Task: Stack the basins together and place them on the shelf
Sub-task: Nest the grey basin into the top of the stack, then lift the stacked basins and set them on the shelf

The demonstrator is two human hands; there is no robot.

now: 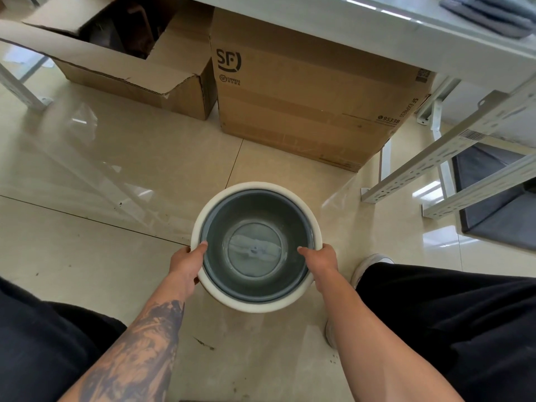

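A grey basin sits nested inside a white basin, whose rim shows all around it. The stack is at the centre of the view, above the tiled floor. My left hand grips the rim on the left, thumb hooked over the edge into the grey basin. My right hand grips the rim on the right the same way. A white metal shelf runs across the top right of the view, above and beyond the basins.
Two cardboard boxes stand on the floor under the shelf: an open one at the left and a closed SF Express one straight ahead. White slotted shelf rails lie at the right. My knees and a shoe flank the basins.
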